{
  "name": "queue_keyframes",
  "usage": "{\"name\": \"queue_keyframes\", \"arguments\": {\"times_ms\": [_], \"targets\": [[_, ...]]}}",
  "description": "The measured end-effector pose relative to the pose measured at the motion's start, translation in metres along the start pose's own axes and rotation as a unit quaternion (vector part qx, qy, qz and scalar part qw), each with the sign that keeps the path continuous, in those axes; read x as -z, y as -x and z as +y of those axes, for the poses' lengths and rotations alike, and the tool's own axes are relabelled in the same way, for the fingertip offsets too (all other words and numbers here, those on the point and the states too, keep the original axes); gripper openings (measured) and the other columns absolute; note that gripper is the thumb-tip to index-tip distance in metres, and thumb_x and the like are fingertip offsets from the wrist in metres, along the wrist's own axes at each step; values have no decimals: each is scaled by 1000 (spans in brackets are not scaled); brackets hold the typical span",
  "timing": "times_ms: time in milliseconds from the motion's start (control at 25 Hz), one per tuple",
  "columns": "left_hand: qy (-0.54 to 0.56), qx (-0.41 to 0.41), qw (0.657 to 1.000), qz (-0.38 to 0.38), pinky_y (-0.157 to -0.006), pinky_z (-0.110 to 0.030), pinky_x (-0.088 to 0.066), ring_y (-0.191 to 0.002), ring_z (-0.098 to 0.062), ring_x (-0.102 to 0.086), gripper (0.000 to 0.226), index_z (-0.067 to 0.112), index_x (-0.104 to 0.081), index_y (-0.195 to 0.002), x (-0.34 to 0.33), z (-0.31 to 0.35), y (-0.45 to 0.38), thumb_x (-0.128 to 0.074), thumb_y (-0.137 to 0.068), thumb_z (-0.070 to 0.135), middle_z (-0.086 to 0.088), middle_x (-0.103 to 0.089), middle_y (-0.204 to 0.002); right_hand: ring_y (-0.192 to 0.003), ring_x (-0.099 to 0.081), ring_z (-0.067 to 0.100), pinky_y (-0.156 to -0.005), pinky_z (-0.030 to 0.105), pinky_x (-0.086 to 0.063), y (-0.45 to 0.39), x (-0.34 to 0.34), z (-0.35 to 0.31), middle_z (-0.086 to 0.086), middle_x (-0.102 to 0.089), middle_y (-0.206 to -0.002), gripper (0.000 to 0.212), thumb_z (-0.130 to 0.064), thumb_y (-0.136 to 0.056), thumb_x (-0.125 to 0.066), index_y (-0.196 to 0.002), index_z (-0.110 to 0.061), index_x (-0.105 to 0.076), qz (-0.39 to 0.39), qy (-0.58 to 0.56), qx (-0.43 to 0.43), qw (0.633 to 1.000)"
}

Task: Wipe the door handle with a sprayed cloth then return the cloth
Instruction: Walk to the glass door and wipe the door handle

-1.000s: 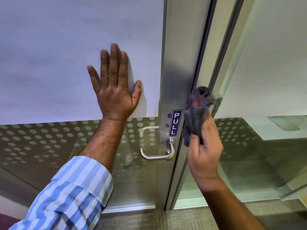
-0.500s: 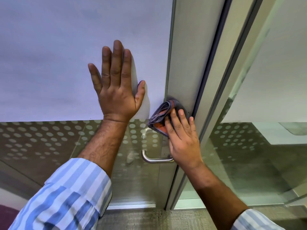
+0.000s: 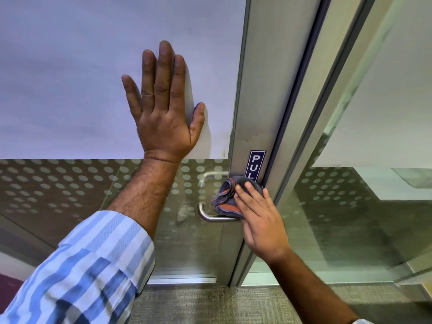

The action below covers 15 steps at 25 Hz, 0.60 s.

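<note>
- The handle (image 3: 211, 216), a steel lever, is taken as landmark; its shaft runs level, its free end curls up at the left, and its right end is hidden under the cloth.
- The cloth (image 3: 230, 197), grey with an orange edge, is bunched and pressed against the door frame (image 3: 257, 90) just above the handle's right end, touching it.
- The right hand (image 3: 259, 220) is laid flat over the cloth with fingers extended; the cloth is pinned under the palm and fingers, not clenched in a fist.
- The "PULL" sticker (image 3: 256, 163) is seen directly above the cloth; its lowest letter is covered by the cloth's top edge.
- The left hand (image 3: 163, 113) is spread flat and empty on the frosted panel (image 3: 70, 78), up and left of the handle and well apart from it.
- The striped sleeve (image 3: 88, 272) is seen down-left of the handle.
- The panel's lower edge runs level just above the handle; below it lies dotted glass (image 3: 58, 183).
- Clear glass is left free between the handle's curled end and the left forearm.
- Right of the handle, the frame's dark edge and a second post (image 3: 332, 113) stand close together; a glass pane (image 3: 350, 218) lies beyond.
- The carpet (image 3: 210, 305) is seen below the handle, meeting the door's bottom rail.
</note>
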<state>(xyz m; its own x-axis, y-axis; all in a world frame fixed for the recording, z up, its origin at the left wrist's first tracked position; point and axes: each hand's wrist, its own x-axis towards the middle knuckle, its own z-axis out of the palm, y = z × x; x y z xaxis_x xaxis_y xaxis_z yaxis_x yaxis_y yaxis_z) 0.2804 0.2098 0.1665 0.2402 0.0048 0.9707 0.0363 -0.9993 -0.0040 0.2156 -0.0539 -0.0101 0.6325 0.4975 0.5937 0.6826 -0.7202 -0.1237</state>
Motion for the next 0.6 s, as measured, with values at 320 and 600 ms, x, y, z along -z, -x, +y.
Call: {"name": "queue_keyframes", "arguments": {"times_ms": [320, 600], "targets": [[6, 1, 1000, -2, -127, -67, -13, -156, -44, -28, 71, 9, -33, -164, 1, 1, 0, -42, -108, 52, -23, -38, -167, -122, -71, 19, -106, 40, -57, -15, 61, -24, -11, -77, -127, 52, -5, -99, -51, -138, -34, -70, 285, -446, -205, 824], [2, -3, 1000, -5, -125, -70, -19, -156, -43, -29, 70, 9, -34, -164, 3, 0, 1, -44, -109, 50, -23, -40, -167, -161, -33, 34, -132, 60, -13, -81, 62, -12, 5, -35, -171, 73, 6, -92, -56, -161, -13, -40, 265, -6, 23, 964]]}}
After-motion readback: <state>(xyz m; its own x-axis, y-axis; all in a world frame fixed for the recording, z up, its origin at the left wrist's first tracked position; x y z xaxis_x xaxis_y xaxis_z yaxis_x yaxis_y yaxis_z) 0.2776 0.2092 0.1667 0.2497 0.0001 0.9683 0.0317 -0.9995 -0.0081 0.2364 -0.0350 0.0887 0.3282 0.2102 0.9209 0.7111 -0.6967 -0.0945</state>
